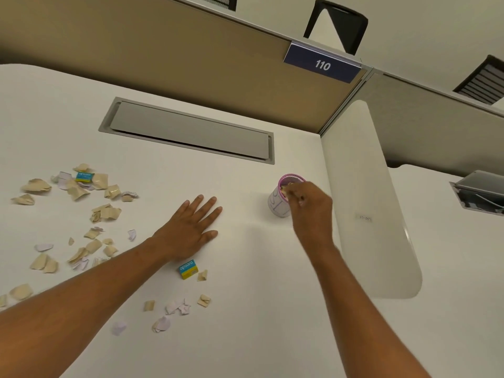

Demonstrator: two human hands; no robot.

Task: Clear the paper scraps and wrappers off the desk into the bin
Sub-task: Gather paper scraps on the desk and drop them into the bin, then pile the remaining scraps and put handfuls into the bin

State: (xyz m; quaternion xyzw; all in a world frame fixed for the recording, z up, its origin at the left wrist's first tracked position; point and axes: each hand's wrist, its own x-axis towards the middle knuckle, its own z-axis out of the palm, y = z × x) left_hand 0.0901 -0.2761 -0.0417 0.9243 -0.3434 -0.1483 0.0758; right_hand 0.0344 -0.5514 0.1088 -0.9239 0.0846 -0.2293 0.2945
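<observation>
White desk point(245, 336) fills the view, backed by a tan partition point(163, 58) bearing a blue "110" sign point(322, 64). On the far left, torn tan and white paper scraps point(79, 214) lie scattered, with a blue and yellow wrapper point(84, 176) among the upper ones. The left hand point(188, 231) lies flat on the desk, palm down, fingers spread, holding nothing. Just beside its wrist sits a second blue and yellow wrapper point(188, 269), with more scraps point(177, 308) nearer the camera. Further right stands a small pink-rimmed mesh bin point(282, 199). The right hand point(311, 205) hovers at its rim, fingertips pinched together over a tan scrap point(285, 190) at the bin's mouth.
</observation>
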